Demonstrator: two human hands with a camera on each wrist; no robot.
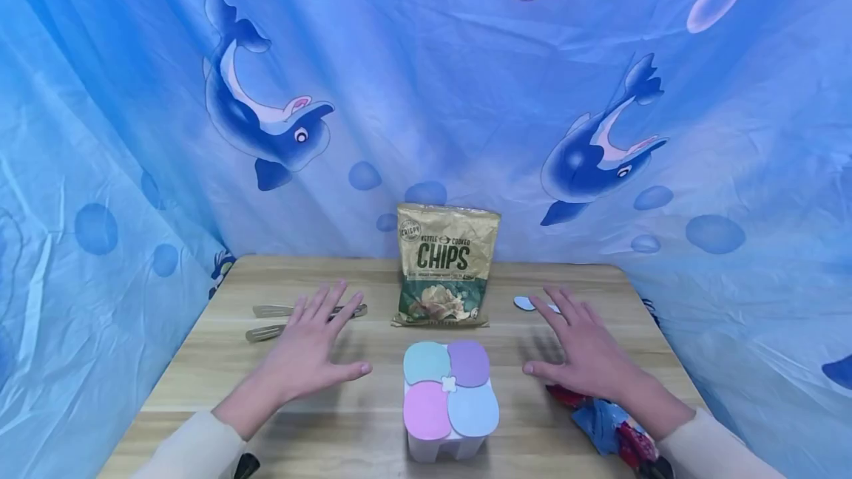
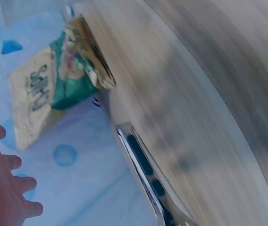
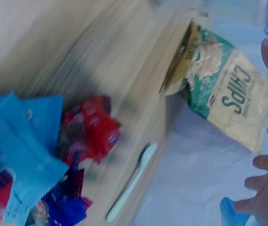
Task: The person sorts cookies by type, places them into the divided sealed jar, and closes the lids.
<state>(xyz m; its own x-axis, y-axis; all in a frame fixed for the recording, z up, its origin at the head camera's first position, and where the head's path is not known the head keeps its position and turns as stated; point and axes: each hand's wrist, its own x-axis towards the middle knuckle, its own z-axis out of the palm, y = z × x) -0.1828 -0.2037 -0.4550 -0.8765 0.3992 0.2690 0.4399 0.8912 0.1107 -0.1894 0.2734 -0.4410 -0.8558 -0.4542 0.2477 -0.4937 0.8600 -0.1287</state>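
My left hand [image 1: 318,353] is held with fingers spread above metal tongs [image 1: 269,333], covering their middle part; the tongs [image 2: 145,167] show close up in the left wrist view. On the other side my right hand [image 1: 589,353] is spread likewise, holding nothing, near a pale spoon [image 1: 523,303] that it partly hides. Between the hands stands a white box [image 1: 426,449] whose lid has four pastel petals [image 1: 427,410]. Behind it a bag of chips [image 1: 444,265] stands upright. Under the right wrist lie red and blue snack packets [image 1: 602,423]; the right wrist view shows several packets [image 3: 30,136] and the spoon [image 3: 133,181].
The wooden table [image 1: 359,427] has a blue cloth [image 1: 426,94] with dolphins behind it and on both sides. The chips bag stands near the table's back edge.
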